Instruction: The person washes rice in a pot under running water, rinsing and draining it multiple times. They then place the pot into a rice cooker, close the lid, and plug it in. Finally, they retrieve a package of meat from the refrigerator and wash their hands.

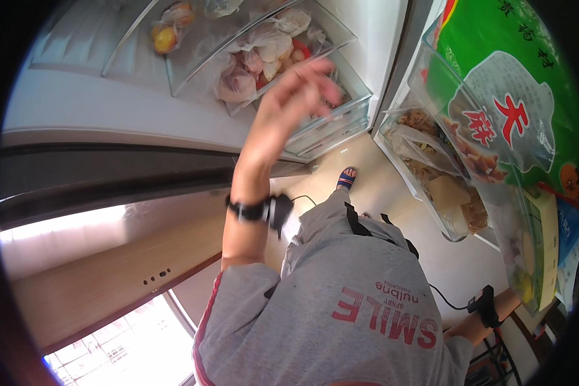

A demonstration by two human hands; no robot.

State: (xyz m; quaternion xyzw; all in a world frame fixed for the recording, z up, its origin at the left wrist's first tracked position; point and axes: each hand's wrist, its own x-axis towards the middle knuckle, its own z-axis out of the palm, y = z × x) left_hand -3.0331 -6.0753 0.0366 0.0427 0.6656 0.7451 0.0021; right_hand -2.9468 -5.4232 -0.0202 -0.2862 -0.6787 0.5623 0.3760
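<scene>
My left hand [300, 92] is raised in front of the open fridge, blurred by motion. Its fingers look apart, and nothing shows in them. Beyond it, a clear shelf drawer [199, 71] holds plastic bags of food [257, 58] and part of something red. Just past the fingers are the clear fronts of lower drawers [334, 125]. My right forearm [505, 305] reaches toward the fridge door at the right; its hand is hidden by the door's contents. A large green packet [534, 83] stands in the upper door bin, nearest that arm's side.
A lower door bin [453, 235] holds bags of dried brown food [421, 122]. Yellow fruit in a bag [166, 38] lies on an upper shelf. A wooden panel [128, 283] and a bright window [125, 350] are at lower left. Pale floor [392, 174] lies below.
</scene>
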